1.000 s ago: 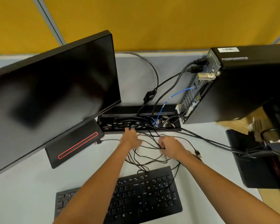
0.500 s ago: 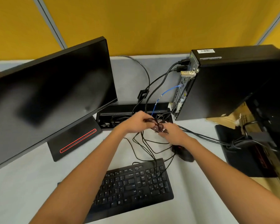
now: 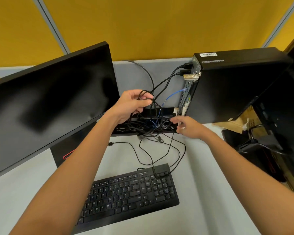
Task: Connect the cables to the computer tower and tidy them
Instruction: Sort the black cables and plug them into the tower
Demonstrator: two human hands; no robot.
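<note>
Since half a second ago the left hand [image 3: 129, 106] has risen from the table with a bunch of thin black cables [image 3: 145, 97]; its grip is curled shut around their loops, held above the cable tray [image 3: 166, 111]. The right hand [image 3: 187, 127], which had been pinching the same bunch beside the left, has let go and moved right toward the foot of the computer tower [image 3: 236, 85]. Its fingers are part open and blurred, with something small and pale at the fingertips; I cannot tell whether it grips anything. The black mouse seen earlier near the keyboard is now out of sight.

One black keyboard [image 3: 131, 194] lies nearest the viewer, in front of the tray. Loose thin cables [image 3: 159, 155] trail from its far edge up to the tray, and one free plug [image 3: 110, 144] lies on the table to the left of them.

One monitor [image 3: 47, 106] stands to the left of the tray on a black stand with a red outline. One tower stands upright to the right of the tray, its rear panel facing left. Two thick black cables [image 3: 168, 80] and one blue network cable [image 3: 174, 94] are plugged into that panel and run down into the tray.

The table [image 3: 210, 192] is pale grey. Behind it stand yellow partition panels [image 3: 159, 26] with grey joints.
</note>
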